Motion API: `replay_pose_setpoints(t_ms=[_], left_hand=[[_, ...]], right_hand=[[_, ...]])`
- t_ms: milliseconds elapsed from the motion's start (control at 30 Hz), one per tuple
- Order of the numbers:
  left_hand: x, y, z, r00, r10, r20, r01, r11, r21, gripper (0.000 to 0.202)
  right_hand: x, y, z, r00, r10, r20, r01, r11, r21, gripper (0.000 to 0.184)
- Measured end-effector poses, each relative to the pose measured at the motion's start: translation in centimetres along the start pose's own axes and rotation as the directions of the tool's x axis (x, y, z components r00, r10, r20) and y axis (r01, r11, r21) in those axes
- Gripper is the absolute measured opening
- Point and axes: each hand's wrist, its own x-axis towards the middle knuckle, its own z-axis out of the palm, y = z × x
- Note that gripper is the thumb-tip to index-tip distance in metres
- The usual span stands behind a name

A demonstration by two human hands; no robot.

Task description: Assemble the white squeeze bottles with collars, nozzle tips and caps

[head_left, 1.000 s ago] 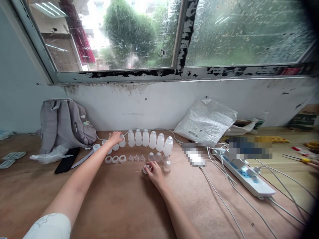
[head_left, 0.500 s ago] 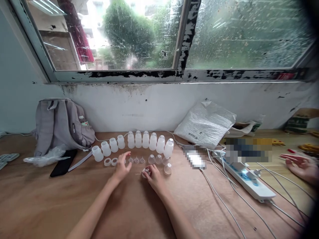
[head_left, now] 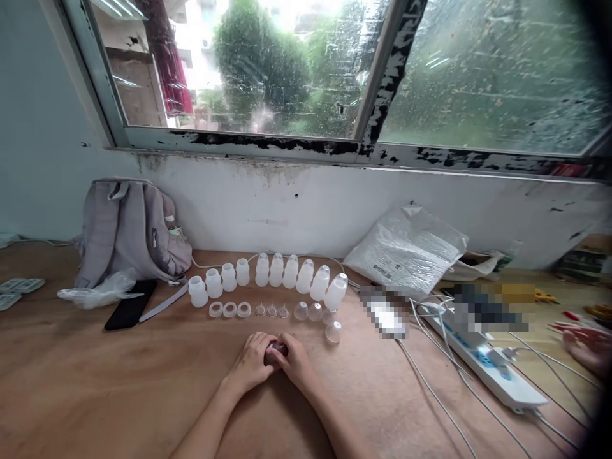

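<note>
My left hand (head_left: 255, 360) and my right hand (head_left: 293, 358) meet low over the table, fingers curled around a small clear bottle part (head_left: 274, 352). Fingers cover most of it, so its exact kind is hidden. Just beyond my hands lies a row: three white collar rings (head_left: 230, 310), three clear bottle nipples (head_left: 271, 310) with tips up, and several clear domed caps (head_left: 301, 311). One cap (head_left: 333, 332) sits nearer to me on the right. Behind them, in an arc, stand several open frosted baby bottles (head_left: 213, 284) and several capped ones (head_left: 290, 273).
A grey backpack (head_left: 129, 233), clear plastic bag (head_left: 100, 290) and black phone (head_left: 129, 307) are at left. At right lie a silver mailer bag (head_left: 406, 252), a white power strip (head_left: 509, 382) and loose cables. Another person's hand (head_left: 588, 347) is at the far right.
My left hand has left the collar rings and come toward me to join my right hand at the clear part. All three rings now show. The view has turned slightly left.
</note>
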Motion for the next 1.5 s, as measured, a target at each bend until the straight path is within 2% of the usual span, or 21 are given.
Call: replay_pose_setpoints(t_ms=[100, 367, 467, 600, 733, 900, 1000, 1267, 1500], left_hand=[[0.0, -0.2, 0.3, 1.0, -0.009, -0.015, 0.009, 1.0, 0.012, 0.029], [0.1, 0.0, 0.2, 0.999, -0.001, -0.043, 0.0, 1.0, -0.002, 0.027], [0.0, -0.2, 0.2, 0.997, -0.032, -0.069, 0.034, 0.999, 0.022, 0.028], [-0.1, -1.5, -0.2, 0.98, -0.09, -0.175, 0.114, 0.985, 0.132, 0.031], [-0.2, -4.1, -1.8, 0.924, -0.195, -0.328, 0.266, 0.945, 0.19, 0.031], [-1.1, -6.9, -3.9, 0.781, -0.347, -0.519, 0.508, 0.837, 0.204, 0.029], [-1.6, -7.3, -4.4, 0.729, -0.382, -0.569, 0.58, 0.786, 0.216, 0.03], [-1.7, -7.4, -4.4, 0.722, -0.374, -0.582, 0.605, 0.749, 0.269, 0.035], [-1.8, -8.1, -4.4, 0.703, -0.377, -0.603, 0.628, 0.726, 0.279, 0.039]], right_hand=[[0.1, -0.2, 0.0, 1.0, -0.01, -0.008, 0.01, 1.0, -0.003, 0.024], [0.2, 0.0, -0.2, 0.997, 0.023, -0.072, -0.014, 0.993, 0.113, 0.04], [0.3, 0.3, -0.4, 0.991, 0.079, -0.109, -0.064, 0.988, 0.138, 0.039], [0.5, 0.0, -0.8, 0.98, 0.129, -0.152, -0.099, 0.977, 0.187, 0.032], [0.7, -0.7, -0.5, 0.995, 0.077, -0.059, -0.072, 0.994, 0.088, 0.022], [1.7, -1.4, 0.9, 0.996, 0.076, -0.039, -0.081, 0.985, -0.155, 0.024], [2.6, -1.8, 1.9, 0.995, 0.096, -0.041, -0.103, 0.972, -0.21, 0.029], [3.6, -2.3, 3.5, 0.992, 0.099, -0.084, -0.12, 0.949, -0.291, 0.017], [4.3, -2.3, 3.9, 0.987, 0.109, -0.114, -0.136, 0.956, -0.26, 0.018]])
